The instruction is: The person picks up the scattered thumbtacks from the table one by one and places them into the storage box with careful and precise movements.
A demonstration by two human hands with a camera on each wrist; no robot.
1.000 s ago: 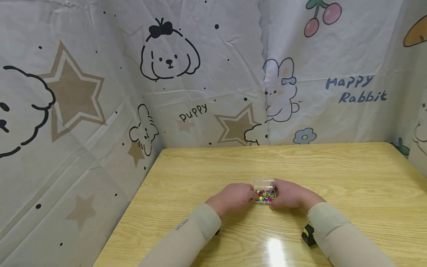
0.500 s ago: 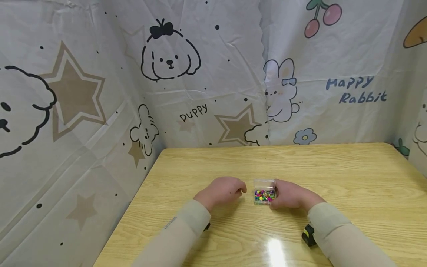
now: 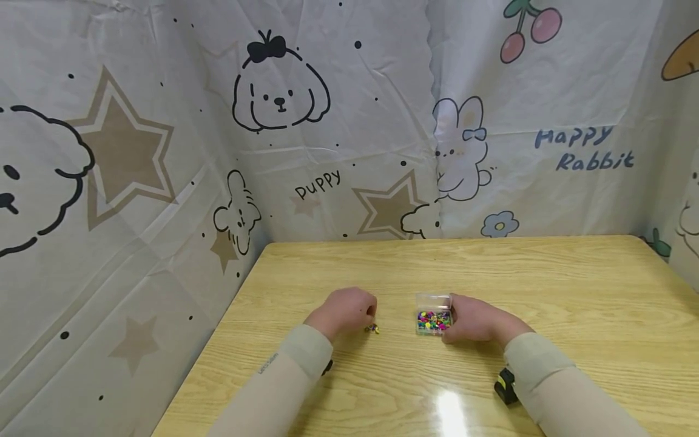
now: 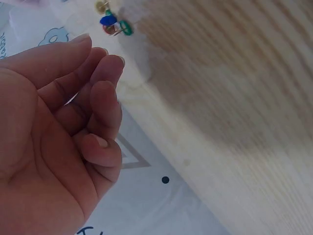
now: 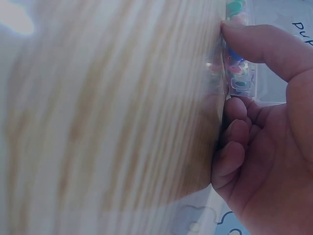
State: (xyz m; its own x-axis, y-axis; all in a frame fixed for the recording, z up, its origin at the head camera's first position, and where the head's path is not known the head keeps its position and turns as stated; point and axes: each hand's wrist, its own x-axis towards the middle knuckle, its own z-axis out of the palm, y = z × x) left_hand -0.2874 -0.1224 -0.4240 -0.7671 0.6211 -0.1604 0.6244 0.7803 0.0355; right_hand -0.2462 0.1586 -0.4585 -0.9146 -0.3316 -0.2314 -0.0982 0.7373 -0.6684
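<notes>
A small clear plastic box (image 3: 433,332) with a raised lid (image 3: 433,300) stands on the table, full of colourful thumbtacks (image 3: 428,321). My right hand (image 3: 476,318) holds its right end, thumb (image 5: 254,41) on the near side and fingers behind. Left of the box, my left hand (image 3: 345,312) is low over the table with relaxed, bent fingers. A few loose thumbtacks (image 3: 374,328) lie right by its fingertips. Seen from the left wrist, blue, green and yellowish tacks (image 4: 108,20) sit just beyond the thumb tip, and the palm holds nothing.
The wood-grain table (image 3: 491,261) reaches back to a printed cloth (image 3: 382,121) hung behind it and on the left. A black strap-on device (image 3: 506,386) shows under the right wrist.
My left hand has come out of the box and moved left, and a few thumbtacks now lie on the table beside it. My right hand stays on the box.
</notes>
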